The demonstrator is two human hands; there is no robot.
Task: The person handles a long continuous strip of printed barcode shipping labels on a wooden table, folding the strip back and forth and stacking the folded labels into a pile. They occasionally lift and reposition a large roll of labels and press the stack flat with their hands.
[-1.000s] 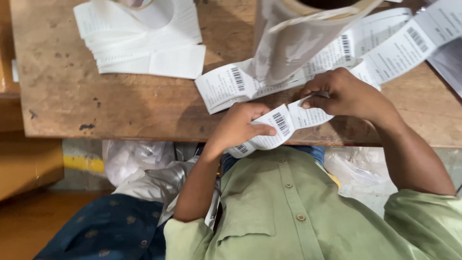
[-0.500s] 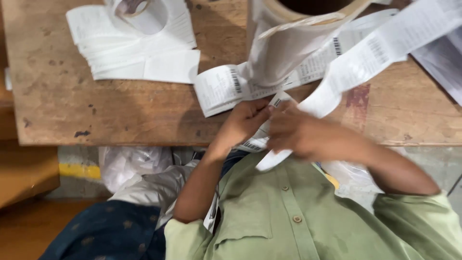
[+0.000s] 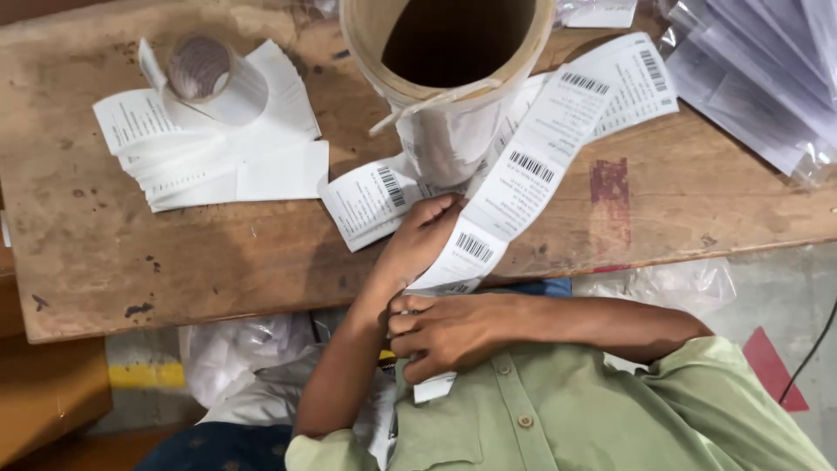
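A worn wooden table [image 3: 174,262] lies beyond the hands. On it, up and to the left of them, a small tape roll [image 3: 205,74] rests on a fanned pile of white paper sheets [image 3: 218,161]. Far to the upper right sit clear plastic sleeves [image 3: 767,78]. Crumpled plastic bags [image 3: 244,358] lie low, left of the hands.

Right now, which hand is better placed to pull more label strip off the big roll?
Probably the left. The left hand grips the label strip at the table edge, closest to the big roll. The right hand pinches the strip's end low against the shirt.
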